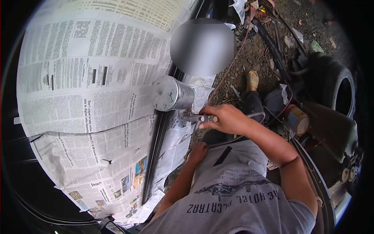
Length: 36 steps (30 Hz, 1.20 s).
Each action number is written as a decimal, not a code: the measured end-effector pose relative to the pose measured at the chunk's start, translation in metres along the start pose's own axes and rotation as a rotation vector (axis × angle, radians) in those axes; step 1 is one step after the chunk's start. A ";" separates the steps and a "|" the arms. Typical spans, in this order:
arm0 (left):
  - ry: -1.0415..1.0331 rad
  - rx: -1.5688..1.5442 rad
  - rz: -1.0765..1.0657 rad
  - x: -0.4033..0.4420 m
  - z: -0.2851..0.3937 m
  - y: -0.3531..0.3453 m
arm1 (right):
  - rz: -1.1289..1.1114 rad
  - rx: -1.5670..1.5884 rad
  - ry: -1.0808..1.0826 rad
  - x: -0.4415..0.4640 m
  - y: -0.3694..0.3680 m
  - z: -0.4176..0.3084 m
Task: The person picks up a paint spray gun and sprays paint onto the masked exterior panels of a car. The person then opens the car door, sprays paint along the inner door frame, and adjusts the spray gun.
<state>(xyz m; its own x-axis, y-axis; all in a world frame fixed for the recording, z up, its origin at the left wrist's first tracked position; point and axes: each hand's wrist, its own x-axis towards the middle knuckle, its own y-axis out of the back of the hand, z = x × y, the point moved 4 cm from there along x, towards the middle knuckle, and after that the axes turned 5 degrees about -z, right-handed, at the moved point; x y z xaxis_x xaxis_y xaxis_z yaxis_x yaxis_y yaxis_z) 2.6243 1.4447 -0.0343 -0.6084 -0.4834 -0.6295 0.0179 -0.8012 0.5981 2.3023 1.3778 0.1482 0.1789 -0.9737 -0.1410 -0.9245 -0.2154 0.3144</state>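
Note:
My right hand (224, 119) is closed round the handle of a spray gun (198, 117), whose dented metal cup (173, 93) sits over the edge of a newspaper-covered surface. Below it, close to my shirt, my left hand (198, 152) is curled round a thin hose (226, 142) that runs off to the right under my right forearm. Printed newspaper sheets (105, 78) cover the large curved panel at the left, and a black trim strip (161, 144) runs along their right side. The gun's nozzle is hard to make out.
A blurred round patch (202, 46) hides something beyond the cup. On the gravel ground at the right lie a tire (344, 89), a rusty can (298, 120), dark bars and scraps. A foot in a yellow slipper (252, 80) stands near the top middle.

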 end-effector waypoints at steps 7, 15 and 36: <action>0.016 -0.013 0.038 0.016 0.009 0.007 | 0.284 -0.004 -0.067 0.006 0.062 0.015; 0.066 -0.025 -0.018 0.051 0.046 0.019 | 0.534 0.077 -0.260 0.019 0.189 0.045; 0.082 -0.059 -0.184 0.140 0.119 0.027 | 0.729 0.449 -0.225 0.065 0.375 0.204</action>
<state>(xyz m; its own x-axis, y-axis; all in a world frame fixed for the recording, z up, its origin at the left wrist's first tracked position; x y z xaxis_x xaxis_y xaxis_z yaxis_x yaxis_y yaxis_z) 2.4447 1.3974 -0.0473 -0.5387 -0.3524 -0.7653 -0.0399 -0.8966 0.4410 1.8989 1.2491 0.0652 -0.5329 -0.8098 -0.2454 -0.8363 0.5483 0.0067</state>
